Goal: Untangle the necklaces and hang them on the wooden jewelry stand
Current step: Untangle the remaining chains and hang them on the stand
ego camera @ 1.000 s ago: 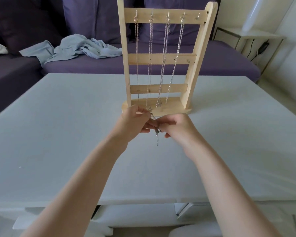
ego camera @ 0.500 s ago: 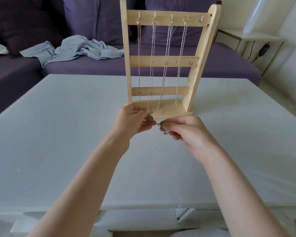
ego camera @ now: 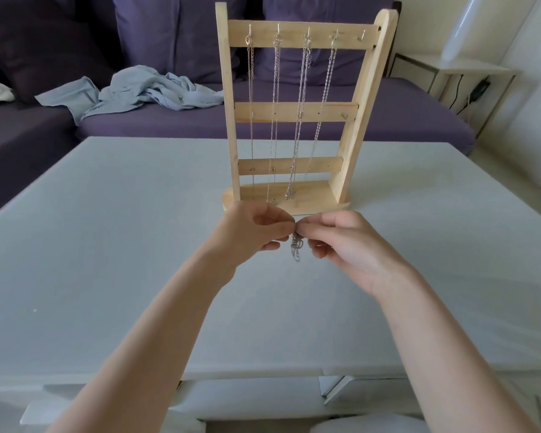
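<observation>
From the head view, the left hand (ego camera: 253, 232) and the right hand (ego camera: 346, 242) meet above the table (ego camera: 107, 245), fingertips pinching a small tangled chain (ego camera: 295, 249) hanging between them, just before the wooden stand (ego camera: 297, 114), where four necklaces (ego camera: 300, 120) hang.

My fingertips (ego camera: 289, 228) hide the top of the chain (ego camera: 295, 249) I pinch just before the stand (ego camera: 297, 114); its dangling clump is too small to untangle by eye.
</observation>
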### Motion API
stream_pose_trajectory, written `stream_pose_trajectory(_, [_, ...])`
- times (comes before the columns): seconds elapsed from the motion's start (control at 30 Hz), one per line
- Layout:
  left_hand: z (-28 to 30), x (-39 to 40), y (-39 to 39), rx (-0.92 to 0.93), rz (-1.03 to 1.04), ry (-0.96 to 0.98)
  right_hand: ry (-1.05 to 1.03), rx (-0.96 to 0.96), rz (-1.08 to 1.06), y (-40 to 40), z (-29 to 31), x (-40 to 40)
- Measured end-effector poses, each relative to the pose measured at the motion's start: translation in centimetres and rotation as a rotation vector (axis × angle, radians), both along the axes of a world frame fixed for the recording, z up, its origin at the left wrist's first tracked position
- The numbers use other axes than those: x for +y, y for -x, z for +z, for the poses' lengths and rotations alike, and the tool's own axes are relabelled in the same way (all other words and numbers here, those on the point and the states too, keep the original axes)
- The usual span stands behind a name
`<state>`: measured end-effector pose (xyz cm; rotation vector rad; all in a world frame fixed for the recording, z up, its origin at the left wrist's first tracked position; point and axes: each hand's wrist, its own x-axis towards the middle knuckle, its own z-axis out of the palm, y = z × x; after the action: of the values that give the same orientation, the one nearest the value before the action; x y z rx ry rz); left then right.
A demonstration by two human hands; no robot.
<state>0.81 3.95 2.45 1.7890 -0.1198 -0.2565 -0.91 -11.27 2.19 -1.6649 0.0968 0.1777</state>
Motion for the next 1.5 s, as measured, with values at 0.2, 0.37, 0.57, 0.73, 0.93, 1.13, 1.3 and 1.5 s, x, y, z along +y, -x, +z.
stream_pose_trajectory(0.2, [0.4,0.0,-0.2,0.025,-0.046,0.085,-0.099,0.018,-0.008,0.1,0.5,-0.7])
stream_pose_trajectory(0.37, [0.3,-0.1,-0.2,0.061,-0.073,0.08,-0.187,0.046,-0.006,0.0,0.5,-0.7])
stream_pose_trajectory(0.57, [-0.2,-0.4,0.1,0.049,-0.013,0.101,-0.066,-0.002,-0.098,0.0,-0.1,-0.6])
stream_pose_trajectory(0.73, [-0.6,-1.2,0.3,0.001,0.003,0.137,-0.107,0.007,-0.096,0.0,-0.2,-0.1])
stream_pose_trajectory(0.93, [-0.5,-0.7,0.1,0.156,-0.046,0.368,-0.181,0.023,-0.073,-0.1,0.0,-0.3])
stream_pose_trajectory(1.13, [-0.3,-0.5,-0.1,0.358,-0.003,0.645,-0.26,0.059,0.025,-0.2,0.1,-0.4])
stream_pose_trajectory(1.3, [-0.7,-0.7,0.0,0.224,-0.032,0.309,-0.189,0.062,0.016,-0.1,0.1,-0.8])
stream_pose_trajectory(1.5, [-0.8,-1.4,0.5,0.162,-0.01,0.194,-0.114,-0.02,-0.03,-0.1,0.1,-1.3])
